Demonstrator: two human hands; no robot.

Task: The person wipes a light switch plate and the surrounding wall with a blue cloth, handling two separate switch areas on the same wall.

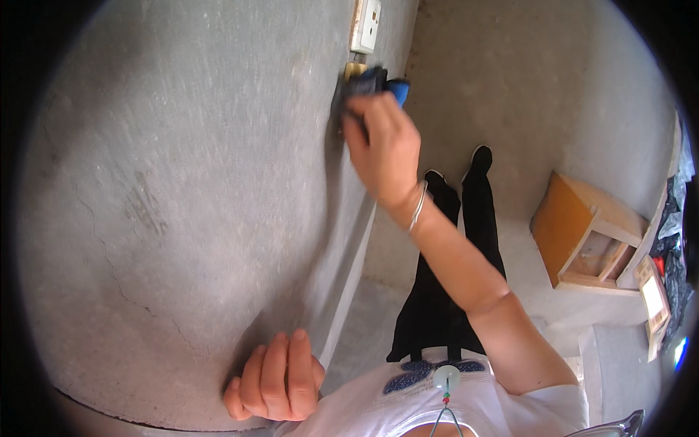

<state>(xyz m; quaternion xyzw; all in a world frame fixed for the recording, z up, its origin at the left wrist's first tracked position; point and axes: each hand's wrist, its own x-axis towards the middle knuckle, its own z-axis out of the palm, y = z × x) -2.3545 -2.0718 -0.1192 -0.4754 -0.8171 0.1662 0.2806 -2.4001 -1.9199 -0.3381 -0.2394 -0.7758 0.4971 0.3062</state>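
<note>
My right hand [386, 142] reaches out along the grey cement surface [182, 218] with its fingers closed on a dark, blackish bundle [361, 86]. Motion smears this bundle, and its kind cannot be made out. A blue piece [398, 90] shows at its right side, close to my knuckles. Just beyond it is a small yellowish block [355, 70], partly covered. At the lower left, my left hand [277, 379] rests against the cement with loosely bent fingers, slightly apart at the tips. Nothing shows in it, though its palm is hidden.
A white socket plate [365, 26] is fixed to the cement beyond my right hand. On the floor to the right lies a wooden box-like cabinet [571, 226] with an open front. Dark plastic bags [677, 247] and a flat carton [653, 302] are at the far right.
</note>
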